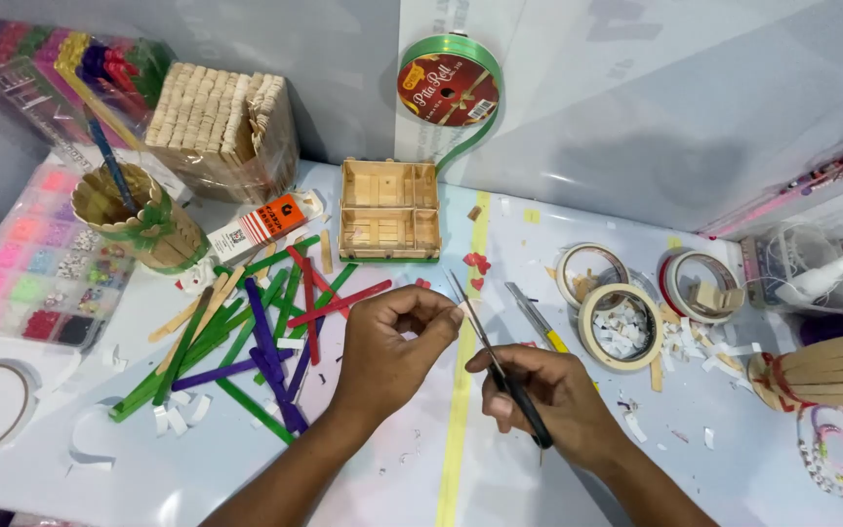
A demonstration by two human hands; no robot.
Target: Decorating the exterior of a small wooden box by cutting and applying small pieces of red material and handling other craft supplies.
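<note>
The scissors (500,366) sit in the right hand (548,395) over the middle of the desk (363,478), the grip closed round the dark handles, the blades running up and to the left so that the long axis slants from the hand toward the left hand's fingertips (446,314). The blades look nearly shut, tips pointing away from the person. The left hand (392,346) pinches something very small at those tips — too small to tell what it is. As a judgement: the blade tips lie so close to the pinching fingers that a slip could nick them, and a piece that tiny could drop and vanish among the paper scraps (685,342) on the desk. Just beyond the hands lie a cutter (534,317) and small red bits (478,263); to the left, a scatter of coloured sticks (256,342); behind, a little stick box (389,210) and a ribbon roll (449,88). To the right stand tape rolls (622,327); at far left, a bead tray (26,263) and a stick cup (139,220).
</note>
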